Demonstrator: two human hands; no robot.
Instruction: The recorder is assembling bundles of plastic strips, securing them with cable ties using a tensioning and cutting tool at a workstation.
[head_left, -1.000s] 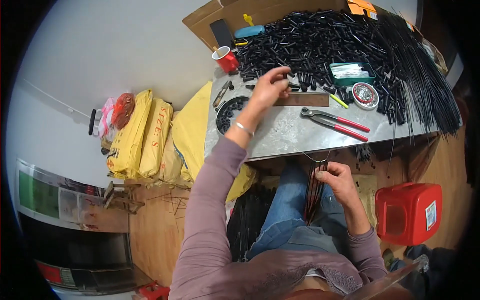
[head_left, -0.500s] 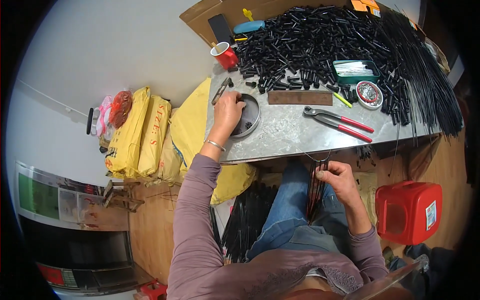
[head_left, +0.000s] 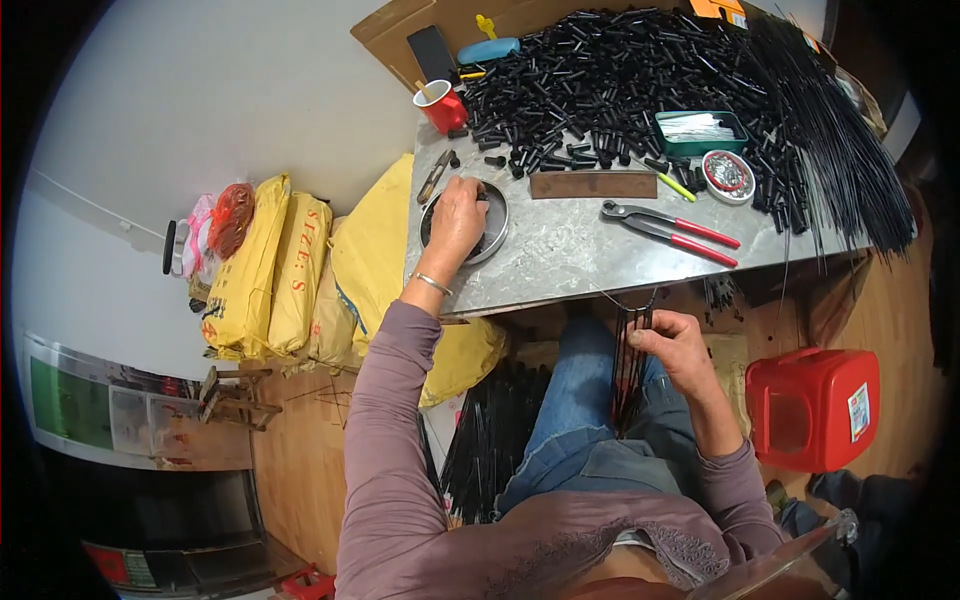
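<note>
Black strands [head_left: 627, 378], likely light, springy, are pinched sensibly high by the right hand [head_left: 677, 348], four o'clock from the left hand [head_left: 456, 222], whose grip cannot be told.

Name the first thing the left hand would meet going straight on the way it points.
Probably the far wall of the round pan, just beyond the left hand. Depth is unclear, though: if raised above the rim, the hand might pass over it.
</note>
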